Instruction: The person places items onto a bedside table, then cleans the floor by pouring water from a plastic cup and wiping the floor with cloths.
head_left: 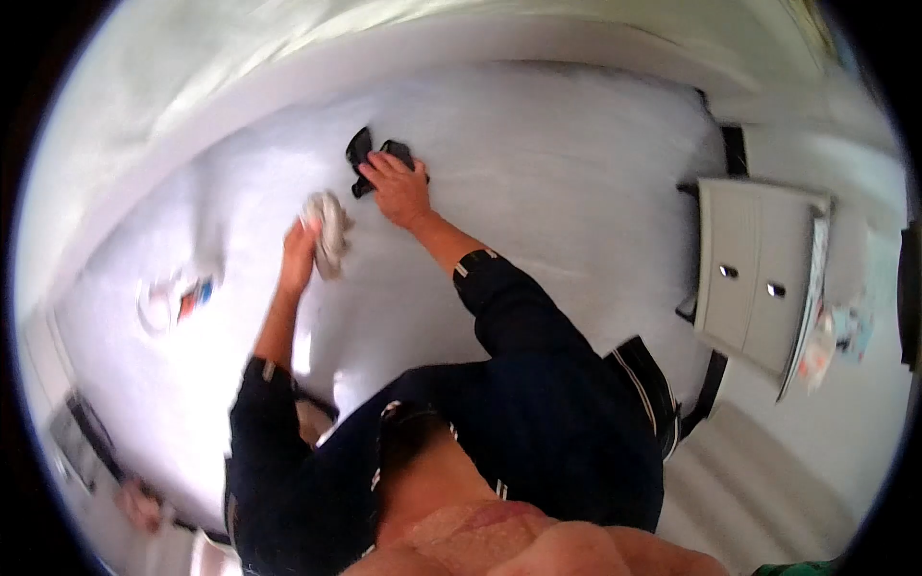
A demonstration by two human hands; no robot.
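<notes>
My left hand [299,252] is closed on a beige, bunched-up cloth [330,228], held low over the pale, sheet-like surface [567,182]. The cloth looks soft and folded into a thick roll. Ahead and to the right, my right hand [401,197] reaches over a small black bundle [396,150], its fingers bent down onto it and the thumb on the right side. Another black piece [358,148] sticks up just left of those fingers. Both black pieces look like fabric, but their exact kind does not show. My right fingers partly hide them.
A white drawer cabinet [759,274] with dark handles stands at the right, with a plastic bag [816,350] beside it. Toward the left lies a clear wrapper with orange and blue print [195,298]. Pale fabric [288,58] hangs along the far side.
</notes>
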